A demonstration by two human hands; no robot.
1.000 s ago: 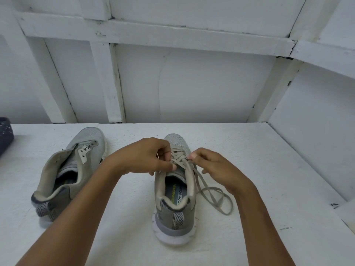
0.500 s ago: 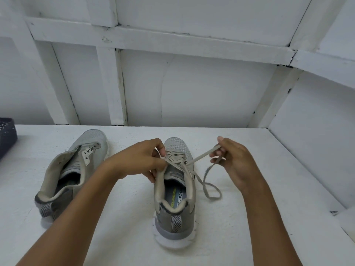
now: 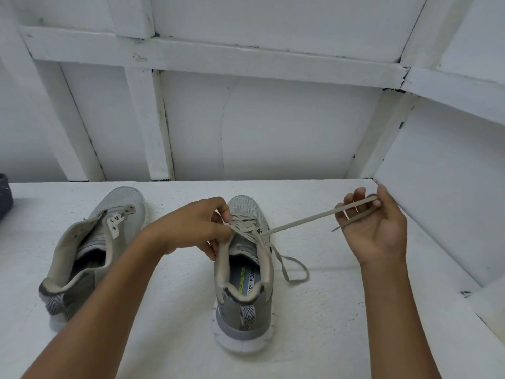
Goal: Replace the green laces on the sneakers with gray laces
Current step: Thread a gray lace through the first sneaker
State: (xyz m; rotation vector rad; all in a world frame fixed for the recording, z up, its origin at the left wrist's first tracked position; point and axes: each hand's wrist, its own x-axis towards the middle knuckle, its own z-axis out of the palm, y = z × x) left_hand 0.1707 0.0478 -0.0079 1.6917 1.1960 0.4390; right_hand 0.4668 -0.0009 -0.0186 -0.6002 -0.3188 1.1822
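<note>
Two sneakers sit on the white table (image 3: 341, 337), heels toward the camera. The left hand (image 3: 196, 228) is down on the middle sneaker (image 3: 243, 272), fingers curled and pinching at the crossed lacing by the upper eyelets. The right hand (image 3: 374, 228) is out wide to the right with the palm turned up, thumb and curled fingers gripping the gray lace (image 3: 297, 221). That strand runs taut, a straight line from the shoe's right-side eyelets up to the fingers (its tip dangles just beside the palm). The lace's other end lies slack on the table, touching down just beside the shoe's right flank and curling into a loose loop. Over on the left, well apart, the second sneaker (image 3: 90, 242) rests with its collar gaping and its eyelet flap standing up. A dark object (image 3: 4, 198) pokes in at the far left edge, too cut off to identify.
</note>
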